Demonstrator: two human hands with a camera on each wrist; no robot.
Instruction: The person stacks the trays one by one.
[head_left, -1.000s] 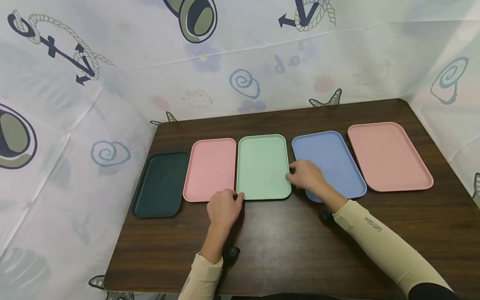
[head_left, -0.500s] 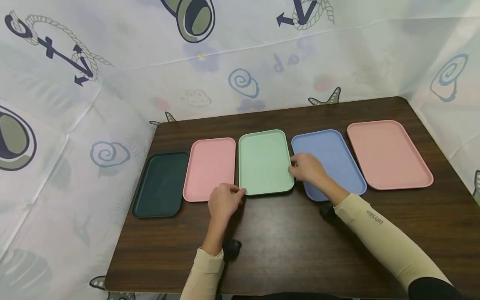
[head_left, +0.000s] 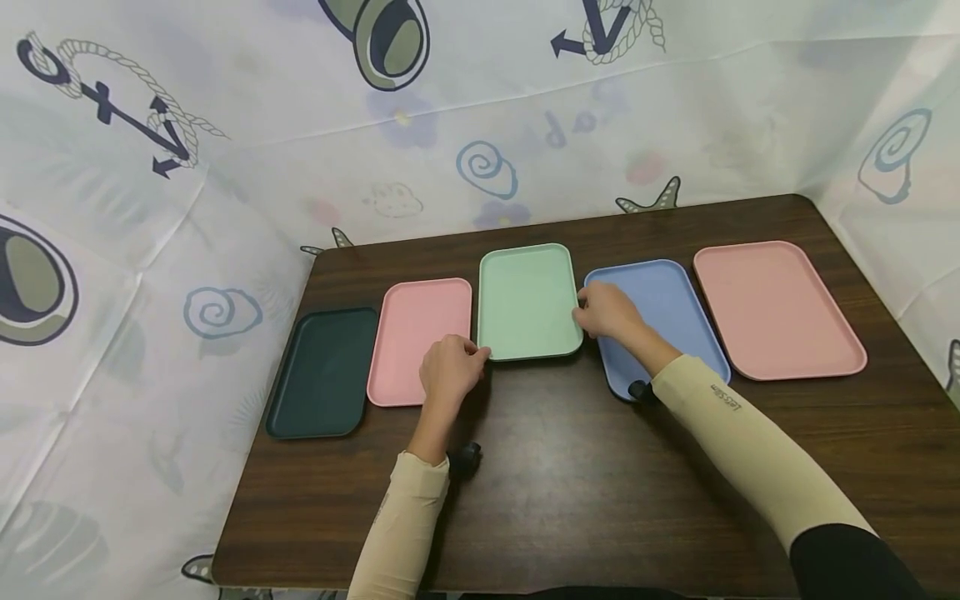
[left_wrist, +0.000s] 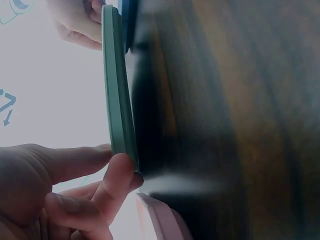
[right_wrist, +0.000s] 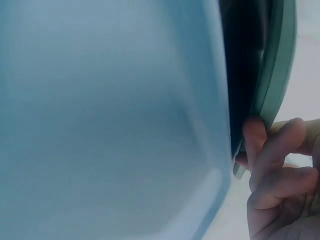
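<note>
A: Green tray (head_left: 528, 302) — where does it sit, and who has it?

B: It is the middle 1 of 5 trays in a row on the brown table (head_left: 600, 492), set a little farther back than its neighbours. Both hands hold it. The left hand (head_left: 447, 372) pinches its near left corner; the left wrist view shows the thumb on 1 face of the rim and a curled finger (left_wrist: 116, 180) on the other. The right hand (head_left: 604, 310) grips the right edge, with fingertips (right_wrist: 255, 137) hooked on the rim in the right wrist view.

A: How do the arms lie?

B: Both reach forward from the near edge of the table. The left forearm runs almost straight up to the corner. The right forearm comes in slanted from the right and crosses the near end of the blue tray (head_left: 660, 317). Each arm wears a cream sleeve (head_left: 738, 442).

A: Anything readable?

B: Small dark lettering sits on the right sleeve near the wrist, too small to read for sure.

A: And the other trays?

B: A dark tray (head_left: 322, 371) at far left, a pink tray (head_left: 412, 337) just beside the green one, and a large pink tray (head_left: 776, 308) at far right
</note>
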